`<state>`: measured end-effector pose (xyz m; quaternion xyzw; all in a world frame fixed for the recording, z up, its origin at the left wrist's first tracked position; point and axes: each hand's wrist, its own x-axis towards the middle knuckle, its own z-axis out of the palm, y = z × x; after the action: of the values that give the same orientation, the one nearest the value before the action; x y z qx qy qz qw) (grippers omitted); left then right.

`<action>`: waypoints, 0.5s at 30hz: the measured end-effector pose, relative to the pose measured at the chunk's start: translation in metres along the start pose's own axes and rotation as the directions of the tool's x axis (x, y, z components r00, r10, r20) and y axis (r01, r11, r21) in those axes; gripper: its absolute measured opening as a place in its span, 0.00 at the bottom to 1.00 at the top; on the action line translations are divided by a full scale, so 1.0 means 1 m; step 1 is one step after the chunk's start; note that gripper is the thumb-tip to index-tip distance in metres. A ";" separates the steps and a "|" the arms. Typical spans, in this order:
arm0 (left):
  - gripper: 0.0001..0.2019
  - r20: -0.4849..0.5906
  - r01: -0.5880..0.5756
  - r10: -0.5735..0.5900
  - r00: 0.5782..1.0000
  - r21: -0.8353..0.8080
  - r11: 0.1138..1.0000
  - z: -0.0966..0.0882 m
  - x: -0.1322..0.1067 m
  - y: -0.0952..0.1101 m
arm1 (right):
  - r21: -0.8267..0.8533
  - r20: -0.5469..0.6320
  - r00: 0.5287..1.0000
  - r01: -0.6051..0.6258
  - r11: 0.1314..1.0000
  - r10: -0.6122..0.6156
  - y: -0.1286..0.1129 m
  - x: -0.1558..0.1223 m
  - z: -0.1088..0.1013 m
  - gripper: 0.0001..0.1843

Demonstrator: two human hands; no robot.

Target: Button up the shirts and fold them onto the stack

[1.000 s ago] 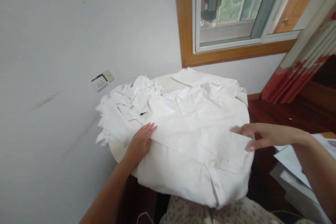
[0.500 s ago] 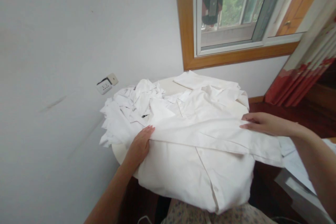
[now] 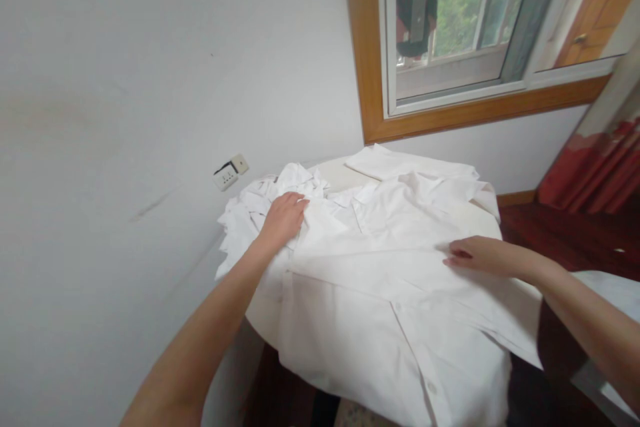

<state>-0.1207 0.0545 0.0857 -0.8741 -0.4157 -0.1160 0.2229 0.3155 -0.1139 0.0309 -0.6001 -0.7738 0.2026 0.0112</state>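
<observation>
A white button-front shirt (image 3: 350, 307) lies spread over a pale table (image 3: 265, 317), its lower part hanging over the near edge. One sleeve (image 3: 400, 267) stretches across the body towards the right. My left hand (image 3: 285, 219) rests on the cloth at the shirt's left side, beside a heap of crumpled white cloth (image 3: 240, 213); its fingers are extended and close together. On the right, my right hand (image 3: 473, 256) has thumb and fingers curled together on the shirt's fabric. Its fingertips are partly hidden.
A wall with a socket (image 3: 226, 177) stands close on the left. Behind the table is a wood-framed window (image 3: 373, 47). A red and cream curtain (image 3: 595, 167) hangs at the right, above a dark red floor (image 3: 525, 233). More white material (image 3: 610, 287) lies at the far right.
My left hand has moved away from me, up the shirt's left side towards the heap. My right hand has shifted slightly left across the cloth. The sleeve's folded edge lies flatter.
</observation>
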 end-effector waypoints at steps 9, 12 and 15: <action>0.16 0.114 -0.116 0.113 0.987 0.016 0.993 0.030 0.050 -0.043 | -0.040 -0.136 0.990 -0.030 0.999 0.024 -0.010 0.013 0.013 0.19; 0.18 0.080 -0.102 0.101 0.992 0.012 0.995 0.022 0.060 -0.061 | 0.024 -0.141 0.990 0.008 1.000 -0.005 -0.008 0.013 0.006 0.18; 0.20 0.077 -0.091 0.090 0.993 0.011 0.996 0.019 0.065 -0.075 | 0.064 -0.173 0.984 0.048 0.997 -0.036 -0.005 0.018 -0.003 0.21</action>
<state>-0.1379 0.1496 0.1164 -0.8941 -0.3848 -0.0693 0.2183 0.3060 -0.0969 0.0311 -0.5982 -0.7751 0.1758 0.1024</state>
